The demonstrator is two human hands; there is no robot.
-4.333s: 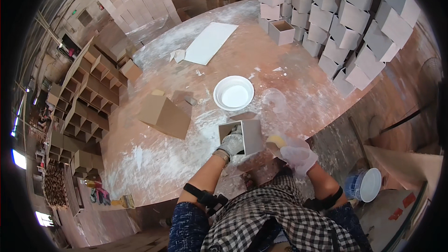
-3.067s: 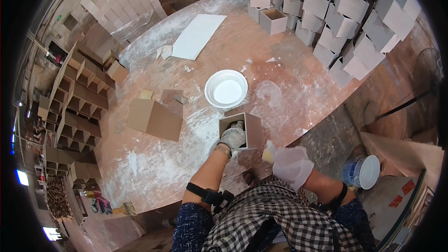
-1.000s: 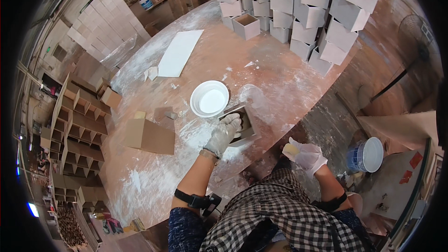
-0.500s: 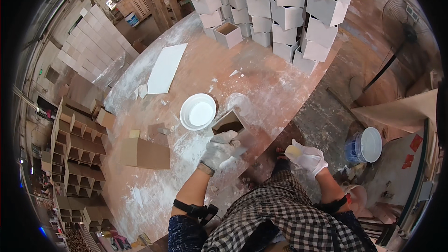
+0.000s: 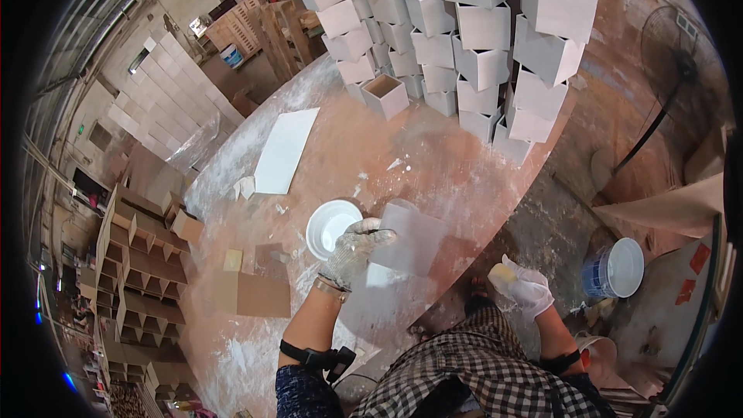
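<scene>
A dusty reddish worktable (image 5: 433, 162) carried a white bowl (image 5: 331, 227) near its middle, a white panel (image 5: 285, 149) farther left, and stacked white boxes (image 5: 464, 31) far right.

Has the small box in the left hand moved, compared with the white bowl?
Yes. The left hand turned the box over, painted side up, beside the white bowl.

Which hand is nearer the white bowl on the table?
Left. The left hand grips the white box right beside the white bowl; the right hand is off past the table edge.
</scene>
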